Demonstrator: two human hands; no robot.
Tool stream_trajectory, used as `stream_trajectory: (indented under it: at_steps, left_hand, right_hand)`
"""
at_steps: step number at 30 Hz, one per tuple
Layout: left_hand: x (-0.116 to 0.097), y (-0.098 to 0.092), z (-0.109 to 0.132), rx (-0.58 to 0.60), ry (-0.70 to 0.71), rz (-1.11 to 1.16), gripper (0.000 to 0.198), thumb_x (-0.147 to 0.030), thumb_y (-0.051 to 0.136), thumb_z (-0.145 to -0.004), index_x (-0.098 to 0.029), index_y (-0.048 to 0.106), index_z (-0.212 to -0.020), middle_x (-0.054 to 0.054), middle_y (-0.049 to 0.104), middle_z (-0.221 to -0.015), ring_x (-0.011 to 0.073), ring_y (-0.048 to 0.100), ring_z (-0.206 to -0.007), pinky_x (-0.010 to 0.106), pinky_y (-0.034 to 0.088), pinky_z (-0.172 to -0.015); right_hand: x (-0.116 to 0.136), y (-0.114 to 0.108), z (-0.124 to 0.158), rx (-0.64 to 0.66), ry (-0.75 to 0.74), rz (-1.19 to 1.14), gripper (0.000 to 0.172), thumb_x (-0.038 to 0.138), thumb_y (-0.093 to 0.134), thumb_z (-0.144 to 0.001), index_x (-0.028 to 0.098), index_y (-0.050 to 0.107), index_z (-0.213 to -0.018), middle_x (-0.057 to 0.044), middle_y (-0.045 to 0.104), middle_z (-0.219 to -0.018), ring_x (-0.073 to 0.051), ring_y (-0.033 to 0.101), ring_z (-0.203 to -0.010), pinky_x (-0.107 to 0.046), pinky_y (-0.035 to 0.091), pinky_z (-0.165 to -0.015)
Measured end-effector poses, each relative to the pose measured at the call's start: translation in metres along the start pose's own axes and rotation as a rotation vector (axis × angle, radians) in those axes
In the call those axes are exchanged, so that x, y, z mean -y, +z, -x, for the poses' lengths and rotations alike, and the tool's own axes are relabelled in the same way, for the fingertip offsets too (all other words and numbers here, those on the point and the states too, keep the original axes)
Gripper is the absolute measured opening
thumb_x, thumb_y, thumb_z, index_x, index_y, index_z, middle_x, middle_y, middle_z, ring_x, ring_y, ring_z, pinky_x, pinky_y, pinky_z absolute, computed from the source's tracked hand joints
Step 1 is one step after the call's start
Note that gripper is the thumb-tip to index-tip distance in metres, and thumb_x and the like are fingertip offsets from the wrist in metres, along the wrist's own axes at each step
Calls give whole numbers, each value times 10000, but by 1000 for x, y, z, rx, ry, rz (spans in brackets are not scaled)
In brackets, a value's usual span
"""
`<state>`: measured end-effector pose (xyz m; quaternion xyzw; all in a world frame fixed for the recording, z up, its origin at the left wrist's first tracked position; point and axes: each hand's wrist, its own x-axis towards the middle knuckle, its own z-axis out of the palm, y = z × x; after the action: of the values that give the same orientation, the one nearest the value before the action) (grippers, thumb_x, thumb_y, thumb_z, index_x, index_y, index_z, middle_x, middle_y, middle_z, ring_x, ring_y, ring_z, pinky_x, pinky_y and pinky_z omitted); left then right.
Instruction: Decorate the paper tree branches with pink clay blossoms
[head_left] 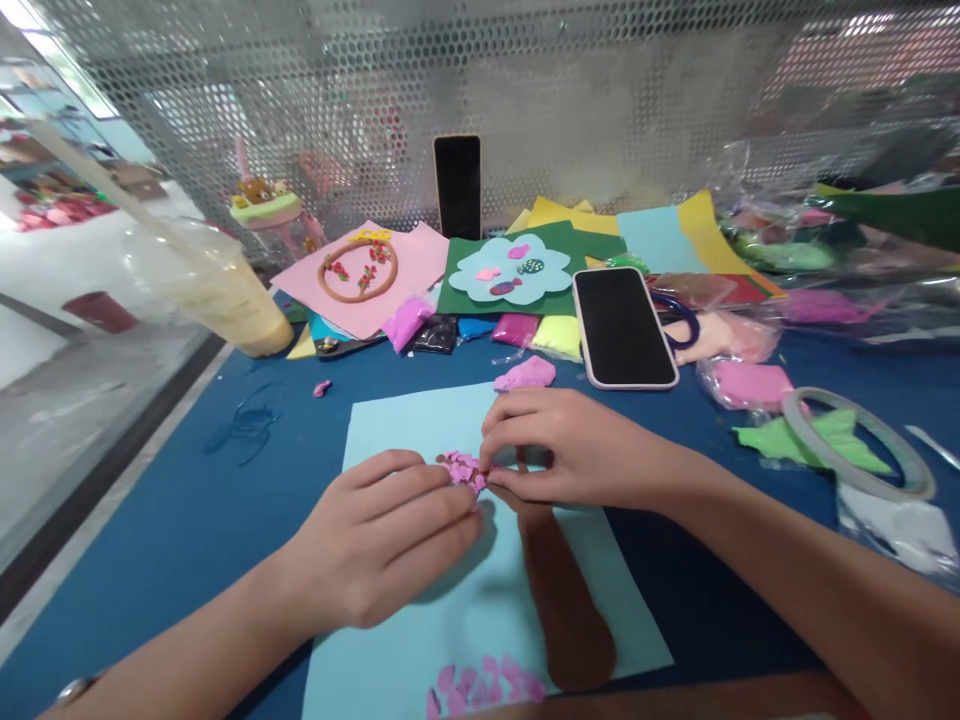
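Fingertips of both hands met at a cluster of pink clay petals [461, 468] lying on the light blue sheet [409, 425], at the top of the brown trunk shape [562, 600]. The right hand [581, 450] pinched the cluster's edge. The left hand [382, 540] curled against it, though whether it gripped a piece could not be told. Petal-setting seemed in hand, and the next move called for light, even pressure.

Two phones: an upright phone [457, 186] at top centre and a flat phone [624, 326] right of centre. Five clay packets [480, 328]. One drink cup [217, 290], one tape roll [859, 445], one light-blue sheet [397, 420]. Two pink clusters: centre petal cluster [461, 468], bottom petal cluster [484, 688].
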<state>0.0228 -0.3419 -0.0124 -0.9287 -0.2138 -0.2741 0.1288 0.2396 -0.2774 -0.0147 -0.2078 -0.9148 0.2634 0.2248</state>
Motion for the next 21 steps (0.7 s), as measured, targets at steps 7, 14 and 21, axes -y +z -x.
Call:
stream_trajectory:
  at_steps: [7,14,21]
  left_hand:
    - [-6,-7,-14,-93,-353,291,135,-82,611,-816,-206,628,-866,-4,713,-791,120,659,-763,269,548,-707]
    - [-7,-4,-18,-274,-513,271,119,-118,651,-795,-213,612,-855,-16,684,-726,119,631,-677,242,533,-601]
    - [-9,0,-19,-291,-594,197,127,-123,667,-765,-216,589,-802,-31,683,-711,105,634,-625,214,501,-594]
  right_hand:
    - [13,-2,-1,-65,106,-238,141,90,616,-752,164,699,-839,-15,676,-822,-111,611,-718,-189,468,-614]
    - [21,0,-4,-79,284,-569,144,257,676,-773,154,729,-860,-42,710,-802,-152,649,-765,-221,521,-672]
    - [14,5,-6,-111,367,-740,247,370,729,-722,151,747,-837,-57,724,-768,-174,673,-702,-264,547,-647]
